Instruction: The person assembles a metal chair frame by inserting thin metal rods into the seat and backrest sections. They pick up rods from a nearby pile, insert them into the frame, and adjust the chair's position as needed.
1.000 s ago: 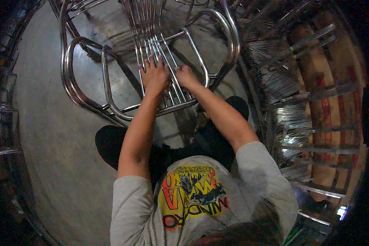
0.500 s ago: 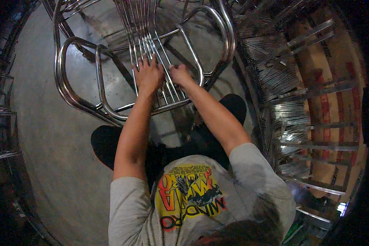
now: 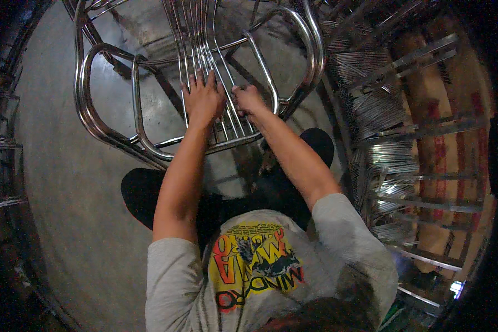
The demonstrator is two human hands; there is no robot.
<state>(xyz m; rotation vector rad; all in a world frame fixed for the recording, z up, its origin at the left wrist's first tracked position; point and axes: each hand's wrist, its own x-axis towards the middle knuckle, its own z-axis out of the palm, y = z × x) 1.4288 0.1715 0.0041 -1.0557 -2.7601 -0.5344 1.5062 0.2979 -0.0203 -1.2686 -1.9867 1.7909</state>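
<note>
A shiny tubular metal chair frame (image 3: pixel 141 105) stands on the floor before me, with curved armrest loops at both sides. Several thin metal rods (image 3: pixel 199 47) run lengthwise down the middle of its seat to the rounded front tube (image 3: pixel 229 145). My left hand (image 3: pixel 205 102) lies palm down across these rods, fingers stretched and slightly apart. Just right of it, my right hand (image 3: pixel 249 101) is closed around the rightmost rod; its fingertips are partly hidden. Both forearms reach over the front tube.
Bundles of thin metal rods (image 3: pixel 393 160) are stacked along the right, on a metal rack (image 3: pixel 426 124) against brown cardboard (image 3: pixel 448 149). Dark metal frames (image 3: pixel 3 144) line the left edge. Grey concrete floor (image 3: pixel 77 221) spreads around the chair, and my knees flank its front.
The chair frame appears shifted very slightly to the right in the view. Both hands keep nearly the same places on the rods, with only small finger movements.
</note>
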